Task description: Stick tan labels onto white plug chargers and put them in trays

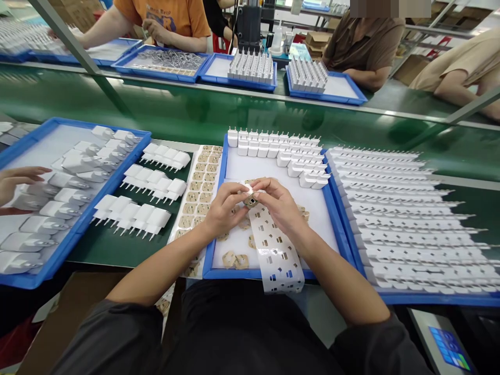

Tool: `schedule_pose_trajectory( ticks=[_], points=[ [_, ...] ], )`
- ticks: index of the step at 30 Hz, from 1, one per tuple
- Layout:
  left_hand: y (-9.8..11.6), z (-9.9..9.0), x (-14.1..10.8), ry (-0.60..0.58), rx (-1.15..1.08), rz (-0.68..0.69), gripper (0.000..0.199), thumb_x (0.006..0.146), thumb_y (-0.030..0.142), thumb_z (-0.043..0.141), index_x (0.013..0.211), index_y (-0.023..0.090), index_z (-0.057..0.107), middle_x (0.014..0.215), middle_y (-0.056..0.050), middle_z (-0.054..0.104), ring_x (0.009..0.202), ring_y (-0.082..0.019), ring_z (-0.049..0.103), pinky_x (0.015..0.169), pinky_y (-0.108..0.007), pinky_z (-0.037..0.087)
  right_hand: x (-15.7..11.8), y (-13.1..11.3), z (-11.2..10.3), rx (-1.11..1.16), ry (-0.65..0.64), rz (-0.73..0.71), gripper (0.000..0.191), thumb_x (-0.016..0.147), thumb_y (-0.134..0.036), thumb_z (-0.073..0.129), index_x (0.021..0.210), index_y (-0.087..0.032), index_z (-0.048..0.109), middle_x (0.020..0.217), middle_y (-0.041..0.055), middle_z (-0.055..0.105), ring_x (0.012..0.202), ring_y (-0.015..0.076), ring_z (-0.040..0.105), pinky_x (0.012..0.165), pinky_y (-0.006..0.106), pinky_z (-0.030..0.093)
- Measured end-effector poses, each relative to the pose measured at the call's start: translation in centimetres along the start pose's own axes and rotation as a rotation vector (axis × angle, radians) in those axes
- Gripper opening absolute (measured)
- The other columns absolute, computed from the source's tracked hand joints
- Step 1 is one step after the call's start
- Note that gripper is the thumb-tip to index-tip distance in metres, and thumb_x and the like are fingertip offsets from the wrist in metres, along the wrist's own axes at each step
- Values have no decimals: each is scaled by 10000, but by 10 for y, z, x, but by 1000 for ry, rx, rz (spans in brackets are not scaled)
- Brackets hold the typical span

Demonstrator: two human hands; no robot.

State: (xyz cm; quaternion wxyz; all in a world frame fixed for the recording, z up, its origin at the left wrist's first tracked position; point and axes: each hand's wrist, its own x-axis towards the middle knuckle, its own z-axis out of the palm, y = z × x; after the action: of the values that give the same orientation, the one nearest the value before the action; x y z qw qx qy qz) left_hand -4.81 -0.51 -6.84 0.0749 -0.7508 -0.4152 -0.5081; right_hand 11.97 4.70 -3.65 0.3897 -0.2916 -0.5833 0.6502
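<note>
My left hand (225,209) and my right hand (280,205) meet over a blue-rimmed tray (208,260). Fingers of both are closed on a small white plug charger (251,199), whose socket end faces me with a tan piece on it. Most of the charger is hidden by the fingers. Under my hands a white film strip (273,255) with small cutouts hangs over the tray's front edge. Loose tan stickers (235,260) lie in the tray. Rows of white plug chargers (263,148) stand along its back and right, pins up.
Left of the tray lies a sheet of tan stickers (194,198), then rows of chargers (135,216) on the green table. Another person's hand (17,185) is over a charger tray (84,224). A full charger tray (414,224) sits right. Co-workers sit behind the green conveyor (179,112).
</note>
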Motion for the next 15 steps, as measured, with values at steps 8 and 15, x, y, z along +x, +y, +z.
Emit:
schedule_pose_trajectory(
  ticks=[8, 15],
  points=[
    [0, 0, -1, -1, -83, -43, 381, 812, 138, 675, 1133, 220, 486, 1078, -88, 605, 1006, -209, 610, 835, -385, 537, 1, -6, -5, 27, -31, 79, 88, 779, -229, 655, 866, -221, 668, 980, 9, 617, 929, 165, 576, 840, 338, 479],
    [0, 0, -2, -9, -101, -86, 389, 804, 181, 700, 1131, 217, 492, 1074, -87, 619, 1010, -209, 620, 836, -375, 540, 1, -13, -10, -340, -23, -131, 110, 869, -310, 625, 943, -239, 667, 994, 15, 659, 991, 183, 596, 913, 365, 471]
  ],
)
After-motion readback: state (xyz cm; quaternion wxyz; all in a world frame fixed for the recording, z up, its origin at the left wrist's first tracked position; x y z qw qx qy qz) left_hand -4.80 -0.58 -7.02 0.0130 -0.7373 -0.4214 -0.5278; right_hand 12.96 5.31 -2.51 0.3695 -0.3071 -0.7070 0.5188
